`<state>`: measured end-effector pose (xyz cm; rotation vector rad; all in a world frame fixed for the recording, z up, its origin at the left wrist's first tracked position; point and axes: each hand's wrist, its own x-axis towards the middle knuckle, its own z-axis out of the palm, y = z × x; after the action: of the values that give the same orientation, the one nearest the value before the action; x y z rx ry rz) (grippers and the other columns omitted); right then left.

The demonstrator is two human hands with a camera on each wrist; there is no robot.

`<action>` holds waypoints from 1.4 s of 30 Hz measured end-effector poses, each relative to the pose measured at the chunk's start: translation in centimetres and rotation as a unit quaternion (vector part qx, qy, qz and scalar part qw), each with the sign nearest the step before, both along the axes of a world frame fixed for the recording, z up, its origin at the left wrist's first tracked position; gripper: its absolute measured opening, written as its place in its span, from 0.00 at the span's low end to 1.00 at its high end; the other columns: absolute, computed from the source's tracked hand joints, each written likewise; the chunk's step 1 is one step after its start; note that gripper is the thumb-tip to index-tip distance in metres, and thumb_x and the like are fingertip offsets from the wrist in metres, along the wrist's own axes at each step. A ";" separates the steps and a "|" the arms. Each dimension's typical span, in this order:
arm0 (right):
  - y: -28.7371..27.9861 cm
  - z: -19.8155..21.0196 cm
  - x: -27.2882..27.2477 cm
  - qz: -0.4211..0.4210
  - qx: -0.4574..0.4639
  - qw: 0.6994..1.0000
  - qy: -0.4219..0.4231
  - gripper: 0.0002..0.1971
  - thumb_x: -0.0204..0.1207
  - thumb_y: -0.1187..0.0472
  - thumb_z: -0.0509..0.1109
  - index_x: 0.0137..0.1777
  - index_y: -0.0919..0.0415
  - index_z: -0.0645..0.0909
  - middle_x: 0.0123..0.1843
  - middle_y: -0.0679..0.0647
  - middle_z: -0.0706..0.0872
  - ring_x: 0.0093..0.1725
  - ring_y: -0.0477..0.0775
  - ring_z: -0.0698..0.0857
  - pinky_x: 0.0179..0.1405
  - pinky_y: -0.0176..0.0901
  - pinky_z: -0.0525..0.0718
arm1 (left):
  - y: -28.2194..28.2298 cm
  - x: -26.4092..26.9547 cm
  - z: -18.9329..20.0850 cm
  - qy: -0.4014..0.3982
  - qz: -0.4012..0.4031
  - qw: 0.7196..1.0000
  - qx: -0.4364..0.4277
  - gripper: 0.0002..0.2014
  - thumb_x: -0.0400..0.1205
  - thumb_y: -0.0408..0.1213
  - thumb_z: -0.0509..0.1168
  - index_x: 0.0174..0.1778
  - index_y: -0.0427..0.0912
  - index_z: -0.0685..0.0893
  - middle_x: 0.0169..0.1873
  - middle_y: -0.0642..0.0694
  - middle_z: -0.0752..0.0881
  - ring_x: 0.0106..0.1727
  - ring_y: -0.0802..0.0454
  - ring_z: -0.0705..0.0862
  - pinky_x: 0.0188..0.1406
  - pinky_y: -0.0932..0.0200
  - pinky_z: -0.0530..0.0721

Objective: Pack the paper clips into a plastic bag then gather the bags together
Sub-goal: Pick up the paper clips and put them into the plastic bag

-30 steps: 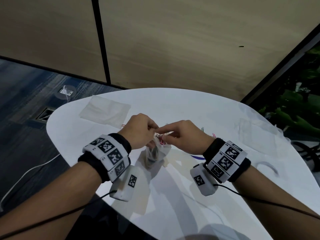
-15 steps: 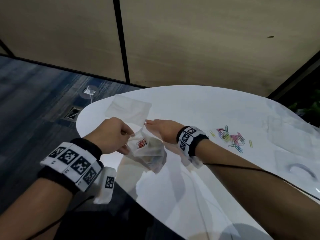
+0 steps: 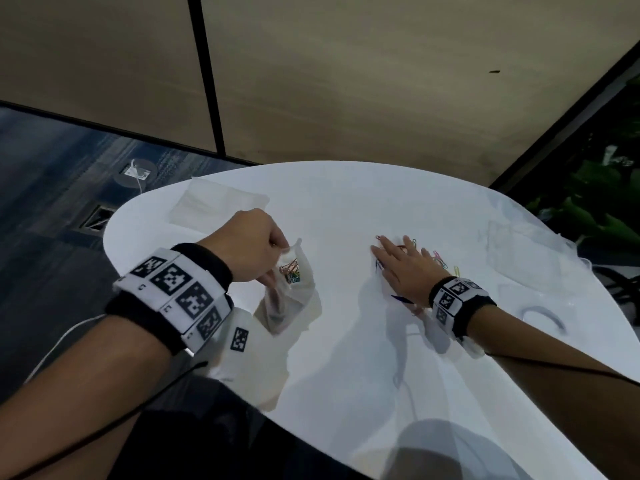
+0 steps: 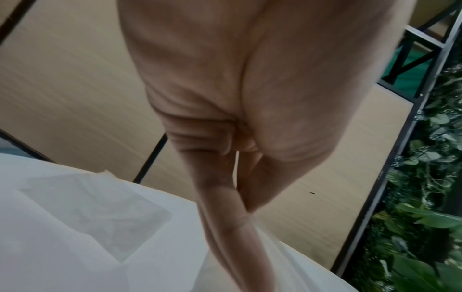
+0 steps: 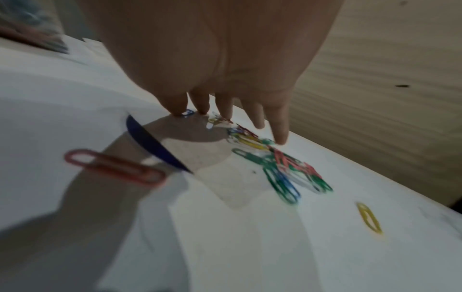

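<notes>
My left hand pinches the rim of a small clear plastic bag that hangs open over the near left of the white table; several coloured paper clips lie inside it. In the left wrist view the left fingers close on the bag's film. My right hand lies flat and spread on the table over a loose pile of coloured paper clips, fingertips touching them. A red clip and a yellow clip lie apart from the pile.
A flat empty plastic bag lies at the table's far left edge. More clear bags lie crumpled at the right. A blue curved mark sits by the right palm. Wooden wall panels stand behind; plants to the right.
My right hand has left the bag and moved right onto the loose clip pile, fingers spread flat. The left hand still holds the bag, now alone.
</notes>
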<state>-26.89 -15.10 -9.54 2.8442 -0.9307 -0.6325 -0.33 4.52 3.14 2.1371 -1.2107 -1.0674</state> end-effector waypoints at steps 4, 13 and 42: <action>-0.4 0.6 -1.2 -0.035 0.009 0.996 -0.077 0.21 0.86 0.64 0.56 0.78 0.59 0.68 0.82 0.53 0.67 0.72 0.61 0.75 0.62 0.58 0.81 | -1.5 -2.5 0.4 -0.006 -0.027 0.999 -0.026 0.15 0.86 0.25 0.57 0.59 0.35 0.90 0.45 0.36 0.92 0.34 0.46 0.95 0.44 0.53 0.94; -1.9 1.9 -2.3 -0.239 0.073 0.941 -0.227 0.12 0.71 0.65 0.69 0.28 0.57 0.88 0.31 0.52 0.89 0.34 0.55 0.87 0.38 0.47 0.89 | -3.9 -5.9 0.6 0.006 -0.038 0.998 -0.057 0.16 0.87 0.26 0.56 0.62 0.34 0.88 0.36 0.40 0.90 0.33 0.49 0.94 0.45 0.53 0.94; -2.6 3.3 -7.9 -0.334 0.143 0.922 -0.135 0.30 0.86 0.49 0.61 0.83 0.62 0.62 0.81 0.61 0.71 0.79 0.60 0.71 0.76 0.46 0.65 | -6.3 -8.9 -0.1 -0.054 -0.022 0.995 -0.081 0.15 0.82 0.23 0.58 0.46 0.40 0.90 0.41 0.39 0.94 0.38 0.50 0.93 0.44 0.57 0.92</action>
<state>-34.78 -17.66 -6.23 2.8626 -2.0588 -0.4423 -9.27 -1.79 3.03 2.0732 -1.3521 -0.8499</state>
